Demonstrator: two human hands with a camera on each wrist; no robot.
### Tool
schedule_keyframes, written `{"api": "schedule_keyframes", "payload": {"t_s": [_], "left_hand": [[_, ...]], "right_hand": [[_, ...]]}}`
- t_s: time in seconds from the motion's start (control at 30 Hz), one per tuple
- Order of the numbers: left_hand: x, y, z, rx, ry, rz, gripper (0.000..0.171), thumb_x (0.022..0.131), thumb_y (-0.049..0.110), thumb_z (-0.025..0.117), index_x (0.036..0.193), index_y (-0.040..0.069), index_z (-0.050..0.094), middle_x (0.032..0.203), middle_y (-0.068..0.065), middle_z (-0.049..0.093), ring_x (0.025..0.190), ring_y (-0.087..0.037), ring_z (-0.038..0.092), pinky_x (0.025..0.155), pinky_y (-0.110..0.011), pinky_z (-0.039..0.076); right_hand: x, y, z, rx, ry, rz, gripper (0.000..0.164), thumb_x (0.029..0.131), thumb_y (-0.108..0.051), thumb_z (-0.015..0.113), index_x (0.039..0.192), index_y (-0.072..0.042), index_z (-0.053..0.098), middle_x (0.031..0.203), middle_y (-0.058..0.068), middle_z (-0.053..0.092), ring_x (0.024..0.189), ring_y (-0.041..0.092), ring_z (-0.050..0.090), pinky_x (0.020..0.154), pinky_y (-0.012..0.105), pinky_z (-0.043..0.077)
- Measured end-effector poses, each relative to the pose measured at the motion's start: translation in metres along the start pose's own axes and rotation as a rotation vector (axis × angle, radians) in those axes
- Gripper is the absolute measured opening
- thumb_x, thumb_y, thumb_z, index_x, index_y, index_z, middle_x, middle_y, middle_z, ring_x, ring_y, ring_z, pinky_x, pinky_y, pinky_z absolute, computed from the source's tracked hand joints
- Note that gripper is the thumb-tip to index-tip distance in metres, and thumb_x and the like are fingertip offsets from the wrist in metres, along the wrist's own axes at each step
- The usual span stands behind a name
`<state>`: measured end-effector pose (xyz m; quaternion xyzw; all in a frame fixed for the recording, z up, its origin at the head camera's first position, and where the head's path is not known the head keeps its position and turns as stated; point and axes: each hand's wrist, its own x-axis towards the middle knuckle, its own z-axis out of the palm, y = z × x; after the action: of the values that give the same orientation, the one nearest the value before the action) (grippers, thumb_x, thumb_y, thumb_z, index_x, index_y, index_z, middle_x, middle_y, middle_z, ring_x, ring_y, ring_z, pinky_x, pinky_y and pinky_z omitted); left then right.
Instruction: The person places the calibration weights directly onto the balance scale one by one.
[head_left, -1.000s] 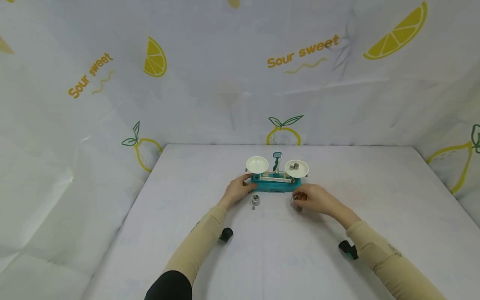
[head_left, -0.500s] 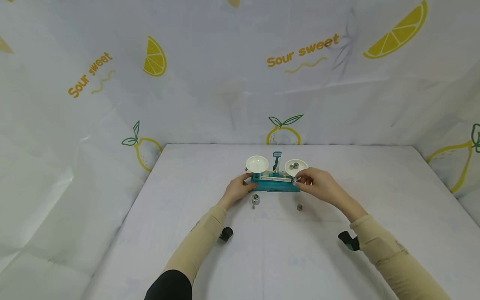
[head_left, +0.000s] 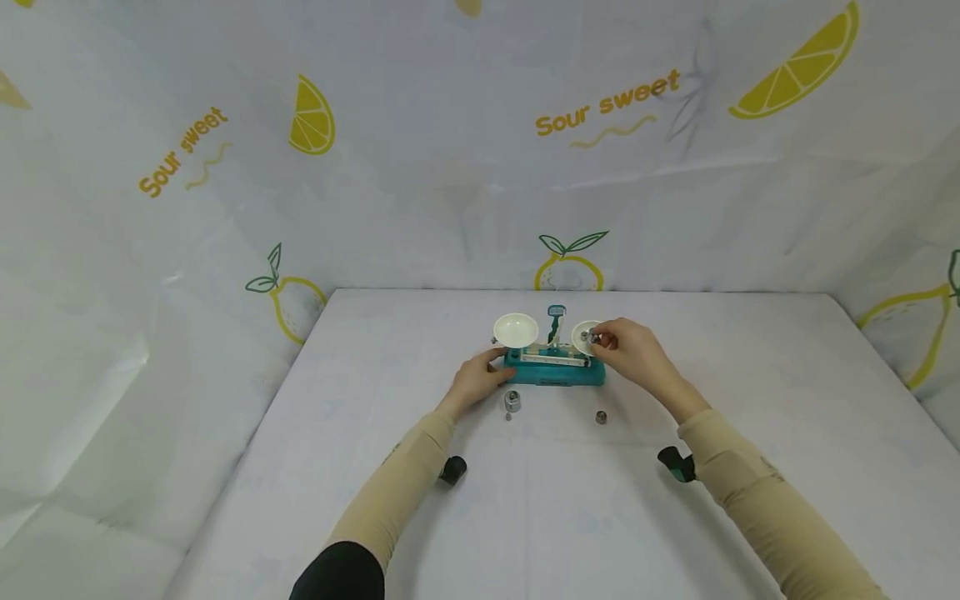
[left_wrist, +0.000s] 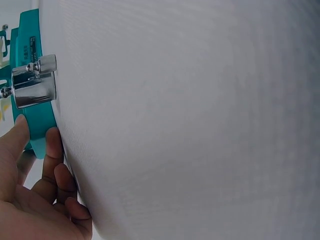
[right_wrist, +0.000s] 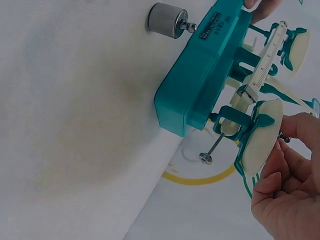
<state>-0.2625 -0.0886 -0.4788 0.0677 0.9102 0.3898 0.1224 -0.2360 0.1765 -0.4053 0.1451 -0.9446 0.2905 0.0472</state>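
A teal balance scale (head_left: pixel 555 374) with two cream pans stands toward the back of the table. My left hand (head_left: pixel 474 386) grips the left end of its base, thumb in front; the left wrist view shows that hand's thumb and fingers around the teal end. Over the right pan (head_left: pixel 577 340), my right hand (head_left: pixel 637 354) pinches a small metal weight (head_left: pixel 596 338) with thumb and fingertips. That hand covers part of the pan and its contents. In the right wrist view, a knob (right_wrist: pixel 285 138) shows at the fingertips behind the pan (right_wrist: pixel 265 137). Nothing lies in the left pan (head_left: pixel 515 331).
A larger metal weight (head_left: pixel 512 402) and a tiny one (head_left: pixel 508 417) stand on the white table in front of the scale's left half. Another weight (head_left: pixel 602 417) stands in front of its right end. A white lemon-print sheet (head_left: pixel 450 208) rises behind the table.
My right hand has picked up a weight from the table before the scale and carried it up and back to the right pan. My left hand has stayed at the base.
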Motion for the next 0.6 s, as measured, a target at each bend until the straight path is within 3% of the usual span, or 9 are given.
{"api": "schedule_keyframes", "payload": {"t_s": [0.37, 0.6], "left_hand": [[-0.0002, 0.0017, 0.0005, -0.015, -0.008, -0.007, 0.054, 0.088, 0.042, 0.061, 0.137, 0.022, 0.048, 0.096, -0.006, 0.067, 0.081, -0.015, 0.058, 0.07, -0.029, 0.046], [-0.0015, 0.0005, -0.002, -0.003, -0.002, -0.01, 0.054, 0.089, 0.042, 0.06, 0.137, 0.023, 0.047, 0.098, -0.006, 0.067, 0.082, -0.015, 0.058, 0.07, -0.028, 0.045]], "right_hand": [[0.0008, 0.0017, 0.0002, -0.002, -0.024, 0.027, 0.029, 0.088, -0.016, 0.06, 0.109, 0.005, 0.063, 0.088, 0.014, 0.061, 0.078, 0.022, 0.053, 0.063, 0.029, 0.043], [-0.0004, 0.0032, -0.0007, 0.003, 0.021, 0.014, 0.03, 0.088, -0.02, 0.064, 0.11, 0.002, 0.063, 0.086, 0.012, 0.061, 0.076, 0.022, 0.051, 0.06, 0.027, 0.041]]}}
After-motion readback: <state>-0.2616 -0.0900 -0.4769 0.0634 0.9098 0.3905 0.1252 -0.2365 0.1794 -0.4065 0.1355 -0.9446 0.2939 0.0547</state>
